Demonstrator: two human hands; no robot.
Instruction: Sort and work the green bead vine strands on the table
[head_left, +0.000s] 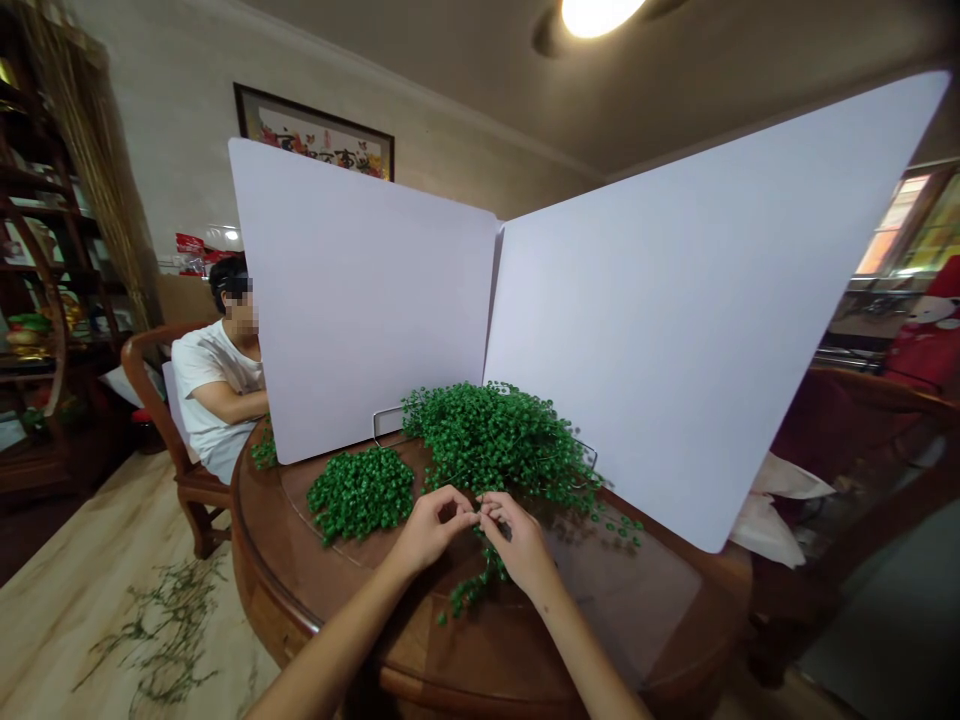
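My left hand [439, 527] and my right hand [517, 540] meet above the round wooden table [420, 640], fingertips pinched together. Between them is the upper end of a green strand [466, 596] with small round leaf-like pieces, which trails down towards the tabletop. The exact spot that the fingers grip is too small to make out. Just beyond my hands lies a large heap of similar green strands [495, 430]. To the left of my left hand sits a smaller, denser green pile [361, 492].
Two tall white boards [375, 300] stand angled behind the heap, with wire stands [388, 425] at their feet. A person in a white shirt [217, 385] sits at the left on a wooden chair [187, 490]. Stripped stems [169, 630] lie on the floor.
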